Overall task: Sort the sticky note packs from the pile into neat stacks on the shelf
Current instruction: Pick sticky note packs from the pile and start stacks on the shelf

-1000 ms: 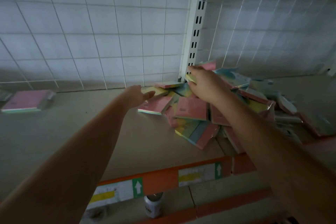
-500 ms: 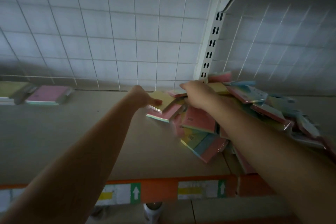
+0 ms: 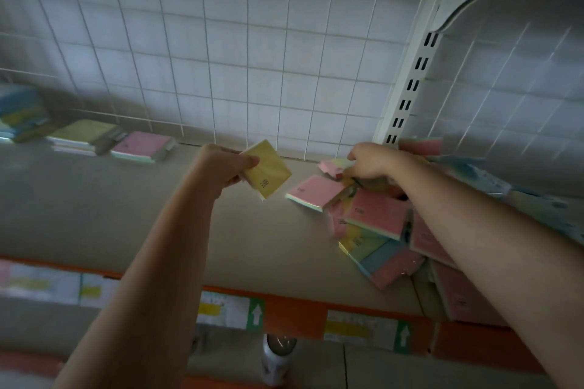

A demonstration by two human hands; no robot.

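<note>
My left hand grips a yellow sticky note pack and holds it lifted above the beige shelf, left of the pile. A jumbled pile of pink, yellow and blue packs lies at the right by the white upright. My right hand reaches into the top of the pile, fingers curled among the packs; what it holds is hidden. At the far left stand sorted stacks: a pink one, a yellow-green one and a blue-and-yellow one.
A white wire grid backs the shelf. A slotted white upright divides it from the right bay. An orange price rail with labels runs along the front edge. A can stands on the level below.
My left hand has lifted the yellow pack off the pile and drawn it left. The view has swung left, bringing more sorted stacks into sight. My right hand stays in the pile.
</note>
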